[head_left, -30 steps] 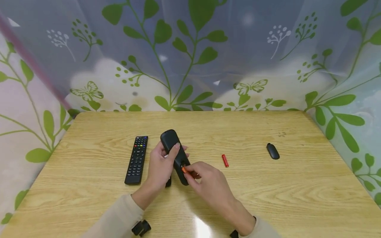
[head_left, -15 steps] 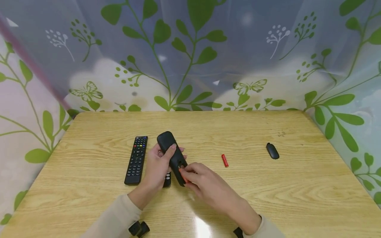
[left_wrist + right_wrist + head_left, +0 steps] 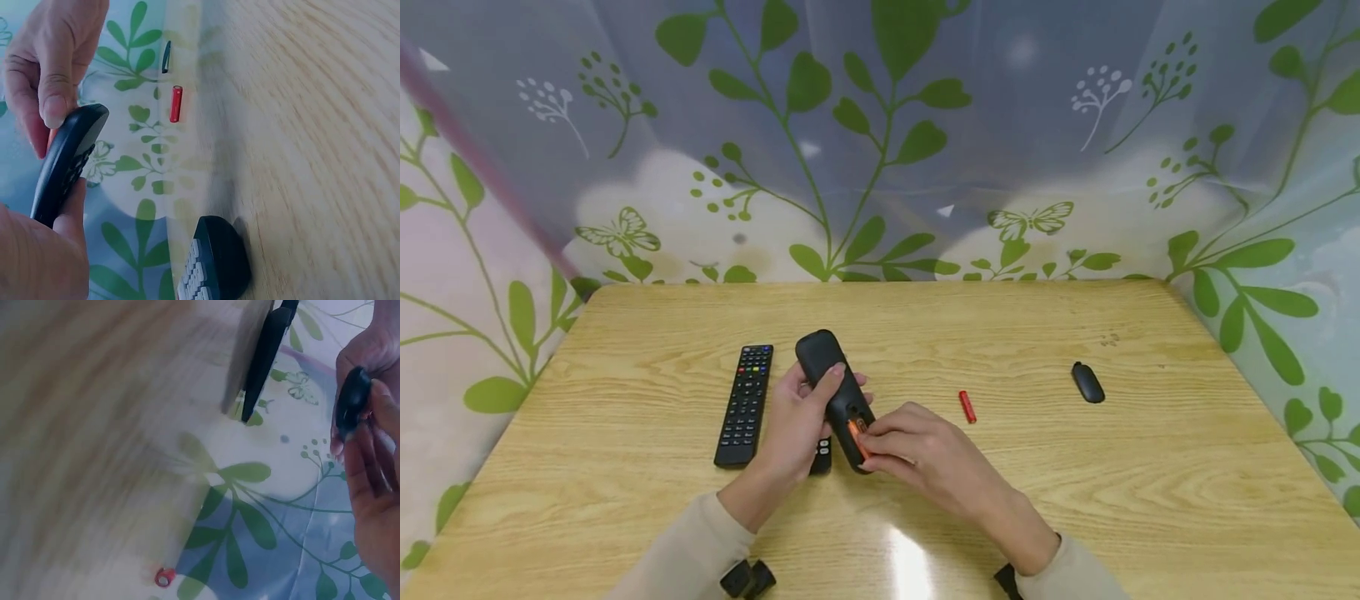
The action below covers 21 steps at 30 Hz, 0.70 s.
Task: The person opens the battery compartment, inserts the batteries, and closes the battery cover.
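Note:
My left hand [image 3: 793, 421] grips a black remote control [image 3: 826, 358] with its back upward and its thumb across it. Near the lower end is an uncovered battery compartment, where an orange-red battery [image 3: 854, 435] lies along the slot. With its fingertips at the battery, my right hand [image 3: 940, 450] pinches it against the compartment and partly hides it. In the left wrist view, the right fingers meet the back of the remote [image 3: 65, 159], and only a sliver of orange shows. A loose red battery [image 3: 967, 407] lies on the table to the right.
Left of the hands lies a black remote with coloured buttons [image 3: 745, 404]. Another remote [image 3: 822, 457] is mostly hidden beneath the left hand. A small black oval cover [image 3: 1087, 382] rests on the right of the wooden table [image 3: 1150, 467]. Patterned fabric [image 3: 880, 167] hangs behind.
The battery has gone from sticking out at the compartment to lying along it, the right fingers moving with it. The held remote has shifted slightly left. The loose battery stays put.

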Tool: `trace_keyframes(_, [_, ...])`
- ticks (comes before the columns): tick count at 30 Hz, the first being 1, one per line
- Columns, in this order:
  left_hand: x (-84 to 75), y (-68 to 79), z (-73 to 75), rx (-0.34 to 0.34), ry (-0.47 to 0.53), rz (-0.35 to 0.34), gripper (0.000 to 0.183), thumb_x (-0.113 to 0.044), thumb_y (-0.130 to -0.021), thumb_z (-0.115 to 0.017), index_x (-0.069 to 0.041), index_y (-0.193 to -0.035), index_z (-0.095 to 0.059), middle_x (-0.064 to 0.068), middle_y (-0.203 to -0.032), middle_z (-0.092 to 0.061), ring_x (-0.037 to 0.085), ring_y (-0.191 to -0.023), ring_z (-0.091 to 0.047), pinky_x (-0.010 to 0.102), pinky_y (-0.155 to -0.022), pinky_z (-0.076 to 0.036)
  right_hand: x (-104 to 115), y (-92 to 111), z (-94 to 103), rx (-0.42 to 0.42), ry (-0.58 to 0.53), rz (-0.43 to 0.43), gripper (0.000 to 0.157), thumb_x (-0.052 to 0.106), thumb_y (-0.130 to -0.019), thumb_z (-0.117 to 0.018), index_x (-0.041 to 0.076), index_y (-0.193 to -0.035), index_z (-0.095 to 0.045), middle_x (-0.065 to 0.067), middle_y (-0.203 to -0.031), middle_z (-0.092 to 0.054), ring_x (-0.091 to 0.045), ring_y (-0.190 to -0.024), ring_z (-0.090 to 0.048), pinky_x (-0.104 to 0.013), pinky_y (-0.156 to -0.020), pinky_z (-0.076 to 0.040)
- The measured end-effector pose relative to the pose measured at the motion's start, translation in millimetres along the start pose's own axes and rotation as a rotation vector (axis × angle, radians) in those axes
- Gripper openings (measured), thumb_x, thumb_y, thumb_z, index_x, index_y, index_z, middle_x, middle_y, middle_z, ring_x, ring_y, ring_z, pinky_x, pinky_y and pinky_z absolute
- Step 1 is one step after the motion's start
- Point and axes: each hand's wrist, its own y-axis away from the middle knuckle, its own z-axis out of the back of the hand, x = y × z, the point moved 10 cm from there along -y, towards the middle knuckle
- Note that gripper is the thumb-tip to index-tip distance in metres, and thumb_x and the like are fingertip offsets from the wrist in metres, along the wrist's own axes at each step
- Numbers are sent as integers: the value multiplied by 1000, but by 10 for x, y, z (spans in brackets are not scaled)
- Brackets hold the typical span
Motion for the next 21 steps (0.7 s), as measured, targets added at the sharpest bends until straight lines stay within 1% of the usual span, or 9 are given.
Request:
trace_keyframes(3, [-39, -2, -11, 16, -19, -21, 34, -14, -101, -49, 1, -131, -43, 26, -111, -62, 37, -99, -64, 38, -74, -58, -80, -3, 18, -18, -10, -83, 24, 21, -73, -82, 12, -91, -71, -3, -117, -56, -12, -92, -59, -17, -77, -50])
trace_keyframes(6, [-70, -8, -8, 20, -40, -35, 32, -14, -101, -49, 2, -129, -44, 24, -110, -63, 36, -99, -65, 37, -72, -58, -219, 10, -7, 6, -71, -240, 32, 27, -71, -83, 11, -92, -64, -4, -124, -55, -12, -93, -62, -20, -77, -53])
trace_keyframes(9, [-87, -17, 17, 4, 1, -31, 32, -13, -101, -49, 2, -129, -43, 24, -109, -63, 37, -97, -65, 39, -74, -57, -345, 30, -47, 37, -153, -406, 39, 30, -72, -82, 11, -94, -56, -3, -120, -60, -8, -84, -66, -22, -68, -55])
trace_keyframes(10, [-100, -21, 26, -3, 22, -35, 31, -12, -102, -48, 2, -129, -43, 23, -108, -64, 37, -97, -65, 40, -75, -57, -383, 42, -67, 46, -187, -456, 39, 30, -73, -81, 12, -94, -54, -3, -116, -63, -7, -78, -67, -22, -63, -55])
trace_keyframes(12, [-123, -27, 41, -18, 51, -41, 31, -12, -101, -48, 2, -129, -42, 23, -106, -65, 38, -96, -65, 42, -77, -56, -432, 51, -105, 66, -248, -522, 38, 29, -75, -80, 12, -91, -50, -1, -100, -66, -5, -70, -66, -23, -57, -54])
trace_keyframes(14, [-148, -28, 47, -29, 79, -50, 30, -11, -101, -49, 2, -128, -43, 22, -103, -66, 38, -94, -66, 44, -77, -56, -484, 77, -135, 70, -302, -587, 37, 31, -76, -79, 14, -87, -48, 3, -84, -64, -4, -66, -64, -23, -53, -50])
trace_keyframes(16, [-172, -26, 35, -27, 77, -65, 28, -11, -101, -49, 2, -126, -44, 22, -103, -66, 35, -91, -67, 44, -75, -56, -521, 100, -161, 73, -343, -632, 37, 33, -77, -78, 14, -82, -47, 6, -73, -57, -4, -63, -60, -22, -51, -47])
trace_keyframes(18, [-186, -17, 17, -24, 66, -80, 28, -11, -101, -49, 2, -125, -45, 24, -104, -65, 35, -91, -68, 44, -74, -57, -558, 125, -181, 70, -369, -679, 39, 36, -77, -78, 14, -78, -46, 5, -69, -51, -6, -60, -53, -21, -50, -43])
trace_keyframes(21, [-204, 0, -6, -17, 33, -100, 28, -12, -101, -50, 2, -125, -46, 26, -106, -65, 36, -92, -67, 42, -74, -57, -607, 173, -228, 69, -437, -753, 42, 37, -78, -77, 11, -76, -44, 2, -70, -53, -10, -60, -52, -22, -49, -43])
